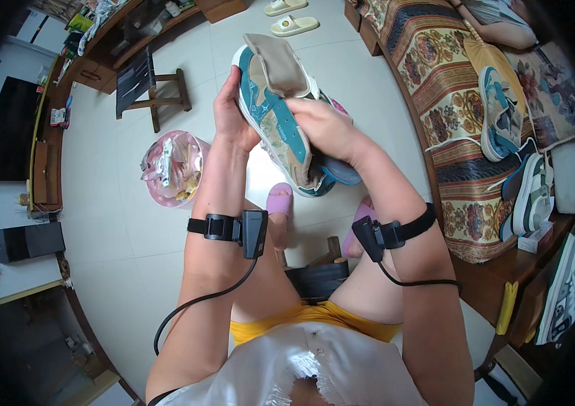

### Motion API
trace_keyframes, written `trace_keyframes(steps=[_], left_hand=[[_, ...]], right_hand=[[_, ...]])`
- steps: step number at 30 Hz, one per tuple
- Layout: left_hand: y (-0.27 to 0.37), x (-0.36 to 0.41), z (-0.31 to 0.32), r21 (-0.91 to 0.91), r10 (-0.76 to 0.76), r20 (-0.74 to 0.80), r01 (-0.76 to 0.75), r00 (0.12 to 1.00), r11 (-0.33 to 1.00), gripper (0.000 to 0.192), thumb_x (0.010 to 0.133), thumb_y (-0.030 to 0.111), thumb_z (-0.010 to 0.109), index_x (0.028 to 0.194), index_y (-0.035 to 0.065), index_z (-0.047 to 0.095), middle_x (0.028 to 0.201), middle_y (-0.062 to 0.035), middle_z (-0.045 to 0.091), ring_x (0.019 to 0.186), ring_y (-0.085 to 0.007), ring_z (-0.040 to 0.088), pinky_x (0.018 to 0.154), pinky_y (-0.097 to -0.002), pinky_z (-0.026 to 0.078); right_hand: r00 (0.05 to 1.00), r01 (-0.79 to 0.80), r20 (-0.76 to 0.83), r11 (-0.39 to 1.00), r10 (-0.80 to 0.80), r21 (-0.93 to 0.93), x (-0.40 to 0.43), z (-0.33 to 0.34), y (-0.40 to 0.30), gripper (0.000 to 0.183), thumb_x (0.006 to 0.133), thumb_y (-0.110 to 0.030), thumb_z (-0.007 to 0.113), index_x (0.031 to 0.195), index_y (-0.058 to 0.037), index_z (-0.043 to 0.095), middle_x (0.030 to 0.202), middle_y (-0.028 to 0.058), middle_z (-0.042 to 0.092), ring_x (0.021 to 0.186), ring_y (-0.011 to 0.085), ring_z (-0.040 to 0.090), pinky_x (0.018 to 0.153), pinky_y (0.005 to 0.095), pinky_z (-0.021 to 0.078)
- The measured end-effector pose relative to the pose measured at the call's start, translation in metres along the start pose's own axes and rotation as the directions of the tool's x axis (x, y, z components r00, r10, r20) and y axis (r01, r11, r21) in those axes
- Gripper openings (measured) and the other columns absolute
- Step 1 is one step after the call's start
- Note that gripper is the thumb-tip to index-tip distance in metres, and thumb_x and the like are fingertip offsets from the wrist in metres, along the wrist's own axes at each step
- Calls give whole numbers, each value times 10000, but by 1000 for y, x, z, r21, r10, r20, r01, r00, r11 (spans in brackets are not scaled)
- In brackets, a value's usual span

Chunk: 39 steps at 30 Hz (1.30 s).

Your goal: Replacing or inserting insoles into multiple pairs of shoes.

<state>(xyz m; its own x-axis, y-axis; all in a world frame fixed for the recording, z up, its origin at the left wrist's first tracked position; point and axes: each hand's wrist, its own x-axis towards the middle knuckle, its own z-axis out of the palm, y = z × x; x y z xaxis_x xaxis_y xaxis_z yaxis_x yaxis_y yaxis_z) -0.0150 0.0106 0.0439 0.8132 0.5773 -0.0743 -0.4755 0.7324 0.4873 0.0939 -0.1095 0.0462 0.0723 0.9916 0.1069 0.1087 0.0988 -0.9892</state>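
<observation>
A teal and beige sneaker [280,124] with a white sole edge is held up before me, its tongue pulled outward. My left hand [231,109] grips the sole edge on one side, thumb along the rim. On the other side my right hand [325,127] is closed on the shoe's upper by the tongue and opening; some of its fingers are hidden. A dark blue insole [341,170] shows beneath my right hand; whether that hand holds it, I cannot tell.
A pink waste bin [176,195] stands left of my forearm, near a folding stool [168,96]. On the patterned sofa cover at right lie a matching teal sneaker [495,116] and a white-soled shoe [526,198]. Another person's arm [500,33] rests at the upper right.
</observation>
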Motion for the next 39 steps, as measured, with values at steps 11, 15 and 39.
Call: trace_keyframes(steps=[11, 15, 39], left_hand=[[-20, -2, 11, 141, -99, -139, 118, 985, 983, 445, 889, 413, 422, 1118, 42, 511, 997, -139, 602, 864, -251, 616, 760, -385, 530], [-17, -2, 6, 167, -116, -196, 149, 974, 975, 442, 885, 419, 423, 1102, 46, 520, 977, -138, 602, 848, -251, 615, 760, -381, 526], [-14, 0, 3, 106, -46, -218, 70, 975, 992, 460, 873, 432, 428, 1107, 47, 521, 969, -128, 603, 867, -264, 605, 802, -408, 497]], right_hand=[[941, -217, -182, 922, 285, 320, 27, 21, 6, 357, 881, -341, 457, 1104, -72, 535, 966, 86, 602, 796, 175, 597, 667, 296, 495], [958, -158, -249, 987, 144, -37, 30, 23, 7, 358, 887, -353, 448, 1107, -82, 533, 957, 78, 603, 783, 169, 601, 649, 292, 501], [977, -35, -189, 944, 102, 329, 31, 25, 11, 322, 902, -345, 441, 1110, -114, 527, 923, 38, 602, 756, 112, 598, 606, 245, 511]])
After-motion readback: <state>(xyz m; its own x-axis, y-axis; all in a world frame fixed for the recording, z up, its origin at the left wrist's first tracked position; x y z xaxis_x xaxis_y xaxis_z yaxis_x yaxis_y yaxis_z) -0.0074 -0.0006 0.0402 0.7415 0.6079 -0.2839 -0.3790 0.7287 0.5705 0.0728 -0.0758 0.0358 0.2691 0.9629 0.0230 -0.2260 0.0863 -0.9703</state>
